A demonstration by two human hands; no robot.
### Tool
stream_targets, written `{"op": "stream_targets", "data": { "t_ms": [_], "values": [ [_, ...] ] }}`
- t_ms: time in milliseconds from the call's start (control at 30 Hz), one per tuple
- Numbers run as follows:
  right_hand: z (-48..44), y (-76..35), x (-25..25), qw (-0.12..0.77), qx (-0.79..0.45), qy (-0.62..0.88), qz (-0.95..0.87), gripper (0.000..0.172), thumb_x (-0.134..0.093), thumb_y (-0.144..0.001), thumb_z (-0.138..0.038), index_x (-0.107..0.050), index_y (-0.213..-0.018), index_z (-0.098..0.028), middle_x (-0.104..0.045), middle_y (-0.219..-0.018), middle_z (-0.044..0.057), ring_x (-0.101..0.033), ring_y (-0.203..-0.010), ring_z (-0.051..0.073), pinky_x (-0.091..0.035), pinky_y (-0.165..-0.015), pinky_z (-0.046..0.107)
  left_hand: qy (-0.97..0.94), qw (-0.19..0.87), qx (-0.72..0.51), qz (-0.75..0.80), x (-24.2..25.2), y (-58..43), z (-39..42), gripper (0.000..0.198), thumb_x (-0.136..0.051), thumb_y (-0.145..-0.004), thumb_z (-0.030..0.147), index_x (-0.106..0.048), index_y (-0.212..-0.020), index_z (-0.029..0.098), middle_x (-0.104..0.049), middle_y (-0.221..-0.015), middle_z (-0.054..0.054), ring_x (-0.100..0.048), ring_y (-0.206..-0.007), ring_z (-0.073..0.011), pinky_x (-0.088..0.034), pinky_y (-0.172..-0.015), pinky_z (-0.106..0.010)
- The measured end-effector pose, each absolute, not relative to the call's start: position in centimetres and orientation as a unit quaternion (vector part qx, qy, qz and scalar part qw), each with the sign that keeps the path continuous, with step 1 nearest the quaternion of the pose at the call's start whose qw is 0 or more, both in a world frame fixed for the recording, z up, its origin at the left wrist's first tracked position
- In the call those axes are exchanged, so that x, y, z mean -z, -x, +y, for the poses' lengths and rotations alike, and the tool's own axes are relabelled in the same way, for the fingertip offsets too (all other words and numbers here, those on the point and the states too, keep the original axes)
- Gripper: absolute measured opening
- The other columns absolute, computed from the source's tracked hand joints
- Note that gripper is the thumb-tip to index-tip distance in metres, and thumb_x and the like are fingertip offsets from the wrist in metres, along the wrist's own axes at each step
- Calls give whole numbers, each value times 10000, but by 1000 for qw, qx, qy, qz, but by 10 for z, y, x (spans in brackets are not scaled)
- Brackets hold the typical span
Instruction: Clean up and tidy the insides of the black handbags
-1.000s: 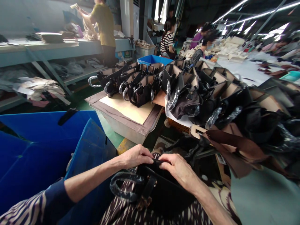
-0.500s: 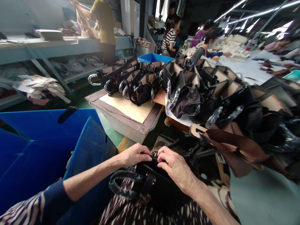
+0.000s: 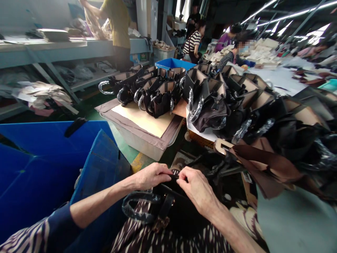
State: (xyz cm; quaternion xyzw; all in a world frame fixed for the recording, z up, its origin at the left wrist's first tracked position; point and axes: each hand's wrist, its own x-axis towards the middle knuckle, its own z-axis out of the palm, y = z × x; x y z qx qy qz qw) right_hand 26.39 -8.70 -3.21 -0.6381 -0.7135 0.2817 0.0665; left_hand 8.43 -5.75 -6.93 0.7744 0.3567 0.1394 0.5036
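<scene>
The near bag [image 3: 185, 214] is black, the lap cloth [image 3: 131, 235] dark brown with white marks, the left box [image 3: 50, 146] blue, the far left shirt [image 3: 118, 26] yellow

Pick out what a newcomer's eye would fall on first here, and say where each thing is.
Probably the crowd of black bags would come first, spread across the middle and right. The vivid blue bin at lower left would likely draw the eye next. Low in the centre, the left hand and right hand grip the top of a single dark handbag.
</scene>
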Motion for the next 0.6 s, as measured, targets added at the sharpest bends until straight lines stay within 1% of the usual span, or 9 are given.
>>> {"op": "stream_targets", "data": {
  "t_ms": [100, 267, 333, 433, 500, 533, 600],
  "values": [
    [-86, -264, 33, 64, -270, 646, -711, 147, -475, -689, -127, -458, -559, -194, -559, -643, -19, -486, -632, 114, -316, -586, 234, -769, 509, -146, 358, 68, -86, -60, 271, -441, -837, 264, -646, -978, 157, -533, -775, 6, -497, -714, -105, -363, -667, -182],
    [-85, -261, 32, 54, -273, 646, -711, 144, -465, -661, -109, -462, -543, -192, -565, -626, -16, -490, -634, 118, -305, -593, 238, -777, 500, -132, 359, 59, -91, -58, 280, -457, -793, 216, -629, -1007, 161, -601, -843, 5, -517, -731, -109, -367, -657, -171],
    [-84, -260, 32, 54, -278, 641, -714, 137, -462, -651, -101, -477, -548, -191, -571, -631, -10, -499, -652, 122, -312, -609, 239, -800, 474, -96, 355, 53, -95, -54, 254, -507, -772, 269, -648, -962, 176, -611, -763, 23, -508, -658, -103, -350, -594, -172],
    [-83, -265, 32, 63, -296, 614, -729, 148, -445, -672, -99, -513, -578, -191, -582, -662, -5, -510, -666, 123, -329, -615, 235, -843, 395, -43, 362, 46, -105, -47, 187, -585, -722, 333, -682, -796, 191, -572, -592, 30, -476, -551, -104, -301, -516, -191],
    [-82, -273, 34, 79, -314, 581, -747, 164, -437, -699, -95, -547, -627, -193, -598, -720, -6, -523, -691, 120, -352, -626, 227, -863, 350, -24, 364, 44, -109, -44, 147, -584, -722, 308, -679, -718, 197, -554, -546, 19, -471, -530, -112, -284, -500, -202],
    [-82, -279, 35, 88, -322, 560, -758, 178, -438, -708, -85, -570, -668, -197, -610, -774, -6, -534, -731, 120, -368, -654, 222, -867, 340, -19, 363, 45, -111, -43, 143, -574, -729, 296, -676, -703, 198, -550, -537, 15, -468, -521, -113, -281, -494, -204],
    [-82, -289, 37, 97, -327, 518, -784, 235, -447, -720, -55, -611, -771, -216, -619, -910, -10, -539, -850, 121, -385, -756, 218, -870, 341, -19, 356, 46, -112, -44, 154, -553, -747, 290, -669, -704, 198, -546, -529, 14, -458, -502, -110, -286, -486, -202]
  ]
}}
